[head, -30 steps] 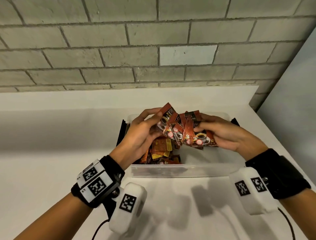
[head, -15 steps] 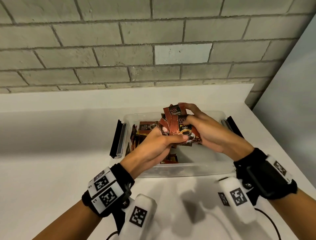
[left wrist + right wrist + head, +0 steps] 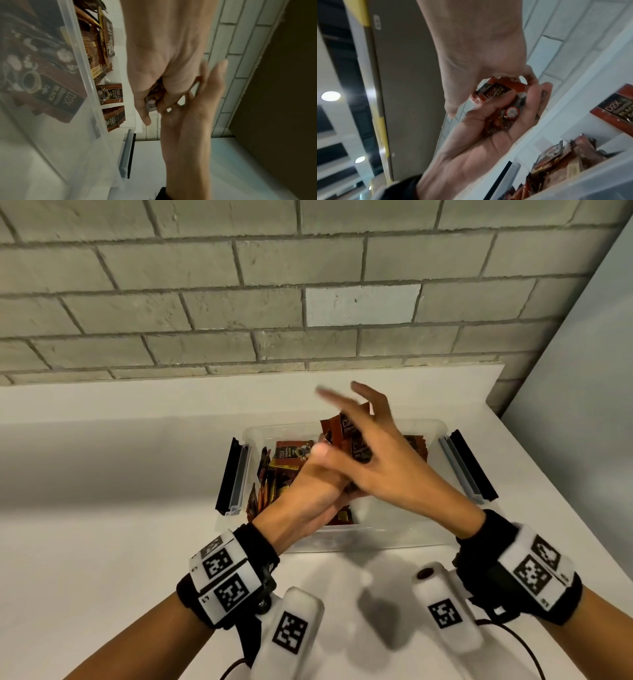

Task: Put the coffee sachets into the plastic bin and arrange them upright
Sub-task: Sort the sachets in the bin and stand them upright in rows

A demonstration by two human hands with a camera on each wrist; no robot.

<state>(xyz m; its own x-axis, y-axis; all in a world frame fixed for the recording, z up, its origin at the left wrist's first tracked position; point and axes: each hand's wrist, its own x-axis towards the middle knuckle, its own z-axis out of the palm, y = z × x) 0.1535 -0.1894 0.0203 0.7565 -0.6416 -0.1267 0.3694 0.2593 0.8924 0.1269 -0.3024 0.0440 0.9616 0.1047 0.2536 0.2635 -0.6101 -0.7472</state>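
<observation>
A clear plastic bin stands on the white counter with both hands over it. My left hand grips a bundle of red-brown coffee sachets from below, its fingers curled round them. My right hand crosses over the bundle, its fingers spread, straight and blurred. It lies against the bundle's top and side without gripping. Loose sachets lie jumbled in the bin's left part. A short row of sachets stands upright against the right end.
The bin's black latches are folded out at both ends. A grey block wall rises behind the counter, and a pale panel closes off the right side. White counter stretches left of the bin.
My right hand has let go of the bundle and spread its fingers across it. The left hand keeps hold of the sachets from underneath.
</observation>
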